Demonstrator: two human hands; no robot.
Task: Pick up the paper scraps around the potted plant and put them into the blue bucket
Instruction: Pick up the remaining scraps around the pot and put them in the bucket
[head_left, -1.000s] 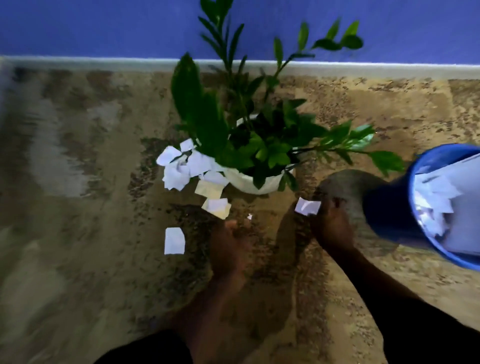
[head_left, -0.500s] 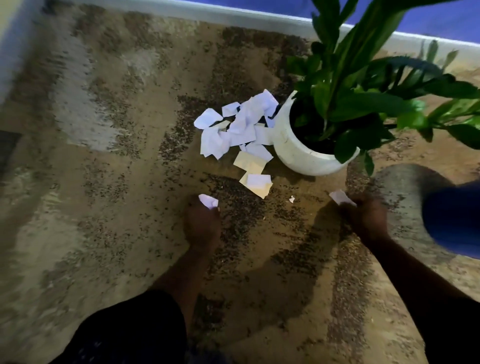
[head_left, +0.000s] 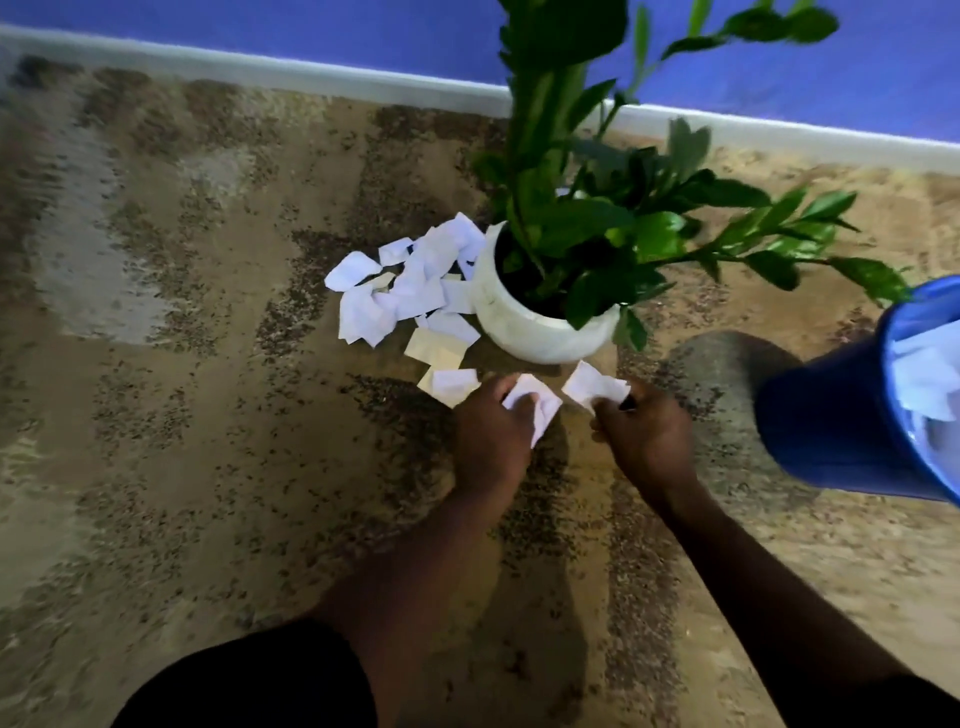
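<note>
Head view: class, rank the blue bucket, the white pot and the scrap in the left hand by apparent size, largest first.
1. Blue bucket (cut off at the edge, perhaps nearer the camera).
2. White pot.
3. Scrap in the left hand.

a home room, patterned beige carpet (head_left: 208, 415), white baseboard (head_left: 311, 78), blue wall (head_left: 260, 26), potted houseplant (head_left: 571, 249)

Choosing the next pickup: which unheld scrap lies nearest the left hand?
The white scrap overlapping a cream piece, just beside the left hand; the others lie farther off, by the pot.
</note>
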